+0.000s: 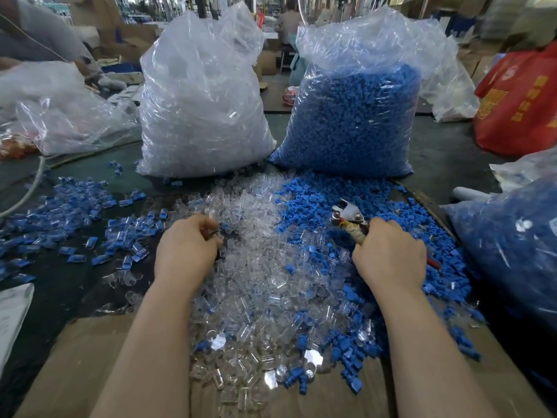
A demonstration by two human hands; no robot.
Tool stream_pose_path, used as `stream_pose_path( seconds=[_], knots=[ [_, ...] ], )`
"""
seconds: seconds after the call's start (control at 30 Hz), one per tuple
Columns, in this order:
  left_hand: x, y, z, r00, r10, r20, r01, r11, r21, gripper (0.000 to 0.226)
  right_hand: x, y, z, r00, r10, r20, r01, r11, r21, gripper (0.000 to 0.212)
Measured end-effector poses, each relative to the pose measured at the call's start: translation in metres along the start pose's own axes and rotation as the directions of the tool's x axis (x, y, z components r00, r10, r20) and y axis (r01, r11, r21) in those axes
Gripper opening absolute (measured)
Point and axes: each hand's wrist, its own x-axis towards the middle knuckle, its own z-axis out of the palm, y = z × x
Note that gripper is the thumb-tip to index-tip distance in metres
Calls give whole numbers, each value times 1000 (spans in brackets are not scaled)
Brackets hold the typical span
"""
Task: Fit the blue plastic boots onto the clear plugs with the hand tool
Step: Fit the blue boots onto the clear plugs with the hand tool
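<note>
Head view. The bench (452, 152) carries two tall clear sacks at the far side: the sack of clear plugs (202, 110) on the left and the sack of blue boots (355, 122) on the right. In front of them lie two loose heaps that meet in the middle: the clear plugs (259, 267) at centre and the blue boots (316, 203) to the right. Fitted pieces (75, 203), blue on clear, are scattered to the left, well apart from both heaps. A sheet of cardboard (90, 342) covers the near edge of the bench.

The left hand (184, 251) rests on the left side of the plug heap with its fingers curled into the plugs; whether it grasps one plug cannot be told, since the fingertips are hidden. The right hand (388, 254) is clenched round the wrapped handles of the hand tool (349, 215), whose metal head points forward over the boundary between the two heaps. The head carries no part that can be seen.

Step in hand, as judged: selection of one plug for the next fitting.

Recommended practice:
1. Lift a single plug clear of the heap, so that no neighbour comes with it.
2. Turn the plug so that its open end faces the boot.
3. Seat the boot squarely in the tool head before squeezing.
4. Squeeze evenly; a tilted boot is likely to jam or split.
5. Drop the finished piece on the left, apart from the loose stock.
</note>
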Motion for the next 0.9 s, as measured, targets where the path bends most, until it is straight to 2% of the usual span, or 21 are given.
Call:
stream_pose_path(
  seconds=[0.1,0.33,0.43,0.5,0.57,0.67,0.77,0.9],
  knots=[
    [-3,1,1,1000,12,-13,-11,998,57,14,1,0,0,999,-33,28,32,999,20,12],
    [-4,3,0,999,4,-40,0,994,109,13,2,1,1,997,-11,74,7,999,50,11],
    [-1,2,0,996,-39,-81,43,998,49,7,2,1,1,999,-16,42,12,996,85,16],
    [0,0,-1,994,-65,-83,56,994,-99,8,4,2,0,1000,-4,12,1,977,212,21],
    [1,0,-2,995,-70,-73,53,976,-213,8,6,2,-3,999,-14,52,-10,905,425,21],
    [1,0,-3,995,-65,-70,46,967,-252,13,6,-1,-8,982,-129,135,23,803,595,20],
    [2,-2,-1,999,-42,-34,35,984,-174,12,5,-4,-8,954,-223,201,84,840,536,20],
    [3,-2,3,999,9,40,-5,995,-99,17,6,-5,-7,935,-258,243,127,885,448,9]
  ],
)
